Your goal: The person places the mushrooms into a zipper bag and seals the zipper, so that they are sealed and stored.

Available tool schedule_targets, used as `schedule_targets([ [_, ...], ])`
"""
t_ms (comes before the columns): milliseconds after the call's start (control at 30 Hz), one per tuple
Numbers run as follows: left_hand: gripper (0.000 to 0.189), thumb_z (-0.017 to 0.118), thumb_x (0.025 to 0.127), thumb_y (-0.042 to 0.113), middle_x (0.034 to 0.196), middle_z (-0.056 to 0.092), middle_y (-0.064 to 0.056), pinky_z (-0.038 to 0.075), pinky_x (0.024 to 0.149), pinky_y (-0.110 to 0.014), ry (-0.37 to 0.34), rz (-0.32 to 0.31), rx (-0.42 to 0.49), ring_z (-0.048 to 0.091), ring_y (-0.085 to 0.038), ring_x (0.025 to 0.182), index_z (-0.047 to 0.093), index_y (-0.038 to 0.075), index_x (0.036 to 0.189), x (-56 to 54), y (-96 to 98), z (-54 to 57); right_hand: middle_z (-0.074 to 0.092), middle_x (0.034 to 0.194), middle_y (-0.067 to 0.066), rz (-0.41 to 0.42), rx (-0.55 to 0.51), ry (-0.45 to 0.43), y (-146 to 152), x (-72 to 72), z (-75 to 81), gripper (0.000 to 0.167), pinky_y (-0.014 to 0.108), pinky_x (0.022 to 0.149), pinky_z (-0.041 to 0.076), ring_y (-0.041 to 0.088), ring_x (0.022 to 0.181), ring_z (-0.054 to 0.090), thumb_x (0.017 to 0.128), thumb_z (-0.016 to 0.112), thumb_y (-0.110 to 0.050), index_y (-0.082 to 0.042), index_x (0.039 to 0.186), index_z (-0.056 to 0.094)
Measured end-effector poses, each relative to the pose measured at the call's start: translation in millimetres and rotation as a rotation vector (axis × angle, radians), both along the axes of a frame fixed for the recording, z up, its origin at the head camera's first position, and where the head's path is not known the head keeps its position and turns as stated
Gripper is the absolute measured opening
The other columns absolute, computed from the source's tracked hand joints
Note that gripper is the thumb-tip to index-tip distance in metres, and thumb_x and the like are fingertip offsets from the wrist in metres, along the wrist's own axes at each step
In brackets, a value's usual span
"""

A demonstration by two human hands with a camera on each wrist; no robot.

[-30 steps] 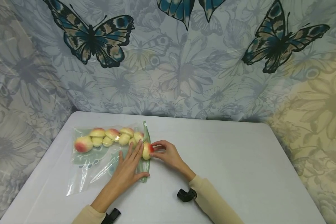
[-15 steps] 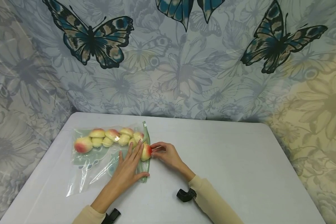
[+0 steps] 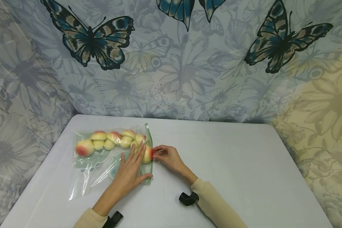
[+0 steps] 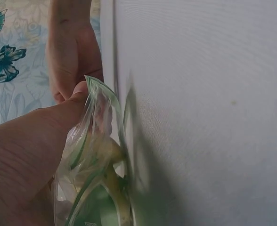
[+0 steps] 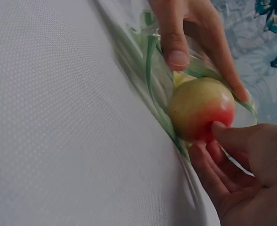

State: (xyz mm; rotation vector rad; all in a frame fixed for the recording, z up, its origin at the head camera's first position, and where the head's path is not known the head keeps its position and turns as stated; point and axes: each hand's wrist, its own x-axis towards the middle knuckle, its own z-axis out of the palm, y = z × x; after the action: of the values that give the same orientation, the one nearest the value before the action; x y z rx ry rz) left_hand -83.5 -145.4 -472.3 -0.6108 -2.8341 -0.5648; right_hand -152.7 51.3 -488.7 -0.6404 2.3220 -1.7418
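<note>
A clear zip bag (image 3: 88,177) with green print and a green zip edge lies flat at the table's left. Several yellow-and-red fruits (image 3: 84,148) are inside, mostly along its far side. My left hand (image 3: 129,171) rests over the bag's mouth end with fingers straight and spread, its thumb at the green edge. My right hand (image 3: 171,160) pinches the red end of another yellow-and-red fruit (image 5: 199,108) between thumb and fingertips. In the right wrist view this fruit sits within the bag's open mouth, below the left thumb and fingers. The left wrist view shows the thumb at the bag's edge.
The bag lies on a white table (image 3: 231,158), whose far edge meets a wall covering (image 3: 185,76) printed with butterflies and flowers. A black wrist mount (image 3: 189,199) sits by the right sleeve, and another black mount (image 3: 113,219) by the left sleeve.
My right hand has moved slightly left, pushing the pinched fruit across the green edge further into the bag's mouth. The left hand has stayed nearly still on the bag.
</note>
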Motion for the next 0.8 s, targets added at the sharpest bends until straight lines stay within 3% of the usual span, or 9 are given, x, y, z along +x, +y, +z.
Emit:
schedule_targets([
  [167,0.110,0.081,0.074,0.049,0.164,0.014,-0.005,0.022,0.099,-0.079,-0.012,0.003,0.001,0.015,-0.040,0.147,0.021,0.006,0.156,0.2,0.8,1.2,0.071,0.100,0.026,0.029,-0.004,-0.016,0,5.9,12.5,0.024,0.038,0.073,0.059,0.038,0.087,0.071,0.090,0.068,-0.002,0.011,0.111,0.067],
  [333,0.109,0.081,0.075,0.048,0.164,0.014,-0.005,0.021,0.100,-0.078,-0.030,-0.001,0.020,0.014,-0.040,0.147,0.022,0.007,0.156,-0.4,1.3,3.6,0.069,0.102,0.030,0.068,0.004,-0.017,-2,10.2,29.6,0.025,0.033,0.073,0.058,0.043,0.088,0.069,0.093,0.064,0.000,0.015,0.112,0.065],
  [600,0.112,0.082,0.073,0.048,0.164,0.014,-0.005,0.022,0.100,-0.078,-0.029,0.000,0.036,0.016,-0.042,0.146,0.019,0.007,0.157,-2.7,0.9,6.0,0.070,0.105,0.024,0.058,0.000,-0.005,-8,2.4,-1.1,0.026,0.020,0.072,0.055,0.037,0.089,0.071,0.091,0.067,-0.003,0.011,0.113,0.066],
  [800,0.111,0.082,0.074,0.046,0.164,0.015,-0.006,0.022,0.100,-0.078,-0.034,0.000,0.040,0.015,-0.042,0.147,0.019,0.007,0.157,-3.7,1.1,6.6,0.074,0.099,0.015,0.055,0.035,0.036,-11,2.0,-4.9,0.024,0.022,0.075,0.055,0.024,0.086,0.072,0.091,0.069,-0.008,0.004,0.111,0.070],
])
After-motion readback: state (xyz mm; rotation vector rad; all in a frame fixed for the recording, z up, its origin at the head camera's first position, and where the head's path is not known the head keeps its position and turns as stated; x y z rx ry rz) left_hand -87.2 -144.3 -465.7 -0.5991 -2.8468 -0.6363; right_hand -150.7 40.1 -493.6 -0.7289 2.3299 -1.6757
